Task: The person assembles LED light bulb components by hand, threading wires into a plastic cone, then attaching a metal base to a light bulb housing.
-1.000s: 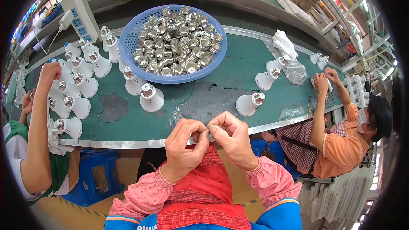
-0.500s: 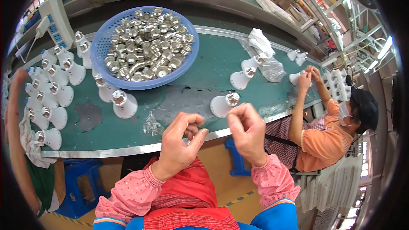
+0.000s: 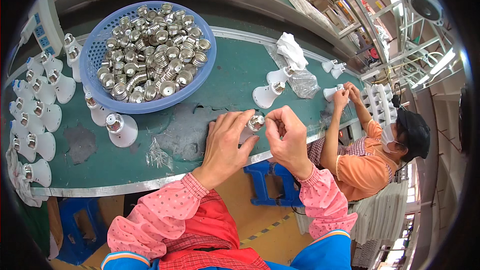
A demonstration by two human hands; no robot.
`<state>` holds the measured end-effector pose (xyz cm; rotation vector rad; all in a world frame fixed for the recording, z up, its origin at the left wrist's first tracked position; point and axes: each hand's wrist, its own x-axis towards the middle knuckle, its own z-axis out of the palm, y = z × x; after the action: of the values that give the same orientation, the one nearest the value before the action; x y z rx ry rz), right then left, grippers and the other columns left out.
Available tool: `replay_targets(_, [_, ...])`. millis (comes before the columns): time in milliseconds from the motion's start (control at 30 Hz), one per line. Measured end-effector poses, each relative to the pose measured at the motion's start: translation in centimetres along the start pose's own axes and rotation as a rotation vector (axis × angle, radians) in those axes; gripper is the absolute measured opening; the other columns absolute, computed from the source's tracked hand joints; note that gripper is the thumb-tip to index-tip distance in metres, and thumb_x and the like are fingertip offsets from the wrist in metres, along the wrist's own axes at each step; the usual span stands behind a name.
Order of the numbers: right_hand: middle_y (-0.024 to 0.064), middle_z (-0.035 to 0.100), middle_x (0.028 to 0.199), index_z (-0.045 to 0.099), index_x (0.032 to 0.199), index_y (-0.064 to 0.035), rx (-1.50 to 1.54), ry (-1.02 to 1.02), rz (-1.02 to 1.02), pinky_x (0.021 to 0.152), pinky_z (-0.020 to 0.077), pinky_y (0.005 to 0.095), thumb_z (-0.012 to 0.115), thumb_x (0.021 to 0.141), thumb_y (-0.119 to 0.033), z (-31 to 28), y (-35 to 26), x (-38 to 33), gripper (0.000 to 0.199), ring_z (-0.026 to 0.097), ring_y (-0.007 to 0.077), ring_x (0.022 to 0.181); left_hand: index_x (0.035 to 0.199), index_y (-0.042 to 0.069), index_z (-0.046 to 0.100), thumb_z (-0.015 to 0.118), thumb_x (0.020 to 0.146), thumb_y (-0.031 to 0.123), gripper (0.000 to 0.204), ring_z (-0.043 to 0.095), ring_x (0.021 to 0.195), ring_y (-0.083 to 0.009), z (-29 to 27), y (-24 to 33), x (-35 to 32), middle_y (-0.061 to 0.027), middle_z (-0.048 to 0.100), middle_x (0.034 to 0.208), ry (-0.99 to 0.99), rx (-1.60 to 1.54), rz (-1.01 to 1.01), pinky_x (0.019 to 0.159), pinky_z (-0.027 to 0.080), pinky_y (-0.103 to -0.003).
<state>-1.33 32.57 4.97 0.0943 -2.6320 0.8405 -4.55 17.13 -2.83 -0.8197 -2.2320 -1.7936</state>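
The green counter (image 3: 240, 60) was spread across the middle of the frame. A co-worker's orange sleeve (image 3: 357, 170) was seen at right. The blue basket (image 3: 145, 109), filled with metal screw caps (image 3: 150, 55), was located at upper left; it was displaced farther left in the frame than one second earlier, as were the other things on the counter, so a turn of the head was indicated. White bulbs (image 3: 47, 115) were grouped at the left edge, and a single bulb (image 3: 122, 135) was stood below the basket.

The greatest change was found at the hands. One second earlier they were joined at the fingertips in the lower centre, clear of any bulb; half a second earlier they were parted. Now the left hand (image 3: 227, 142) was wrapped around the centre bulb (image 3: 245, 134), just right of the frame's middle. Whether its base was supported by the counter could not be told. The right hand (image 3: 287, 142) was held narrow, with the fingertips just beside the bulb's metal end (image 3: 257, 122); contact, or any thin part pinched there, could not be confirmed. Work was thus judged to have been transferred from the fingertips to that bulb. Fine wire scraps (image 3: 159, 156) were left lying at lower left of centre.
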Motion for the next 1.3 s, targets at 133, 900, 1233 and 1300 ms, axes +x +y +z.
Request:
replay_targets(133, [0.0084,0.057,0.079,0.058,0.090,-0.0011,-0.077,0.009,-0.097,0.052,0.0445,0.0323,0.066,0.086,0.005,-0.1,0.2,0.2,0.011,0.057,0.0189,0.057,0.130,0.006,0.063,0.077,0.082,0.009,0.051,0.060,0.112,-0.0320,0.1,-0.1,0.2,-0.0107,0.066,0.121,0.002,-0.001,-0.014,0.096,0.044,-0.043])
replay_targets(900, [0.0134,0.060,0.082,0.057,0.088,-0.0028,-0.277,-0.305,-0.221,0.062,0.0494,0.0435,0.065,0.081,0.000,-2.4,-1.4,3.1,0.011,0.062,0.0373,0.070,0.125,0.007,0.065,0.078,0.080,0.012,0.046,0.061,0.105,-0.0297,-0.8,0.1,0.5,-0.0080,0.068,0.114,0.046,0.017,0.016,0.087,0.044,-0.043])
replay_targets(1233, [0.0149,0.060,0.082,0.056,0.088,-0.0029,-0.351,-0.355,-0.249,0.063,0.0492,0.0462,0.064,0.083,-0.002,-2.1,-2.6,3.7,0.009,0.063,0.0381,0.073,0.123,0.007,0.066,0.077,0.081,0.012,0.044,0.060,0.104,-0.0298,-1.1,0.1,0.3,-0.0082,0.067,0.113,0.053,0.029,0.000,0.087,0.043,-0.043])
replay_targets(1300, [0.0149,0.060,0.082,0.056,0.088,-0.0030,-0.399,-0.361,-0.248,0.063,0.0492,0.0466,0.064,0.082,-0.002,-2.3,-2.4,3.5,0.009,0.063,0.0381,0.074,0.122,0.008,0.064,0.076,0.083,0.013,0.042,0.059,0.101,-0.0294,-0.1,-0.5,0.2,-0.0067,0.066,0.110,0.067,0.013,0.034,0.086,0.042,-0.044])
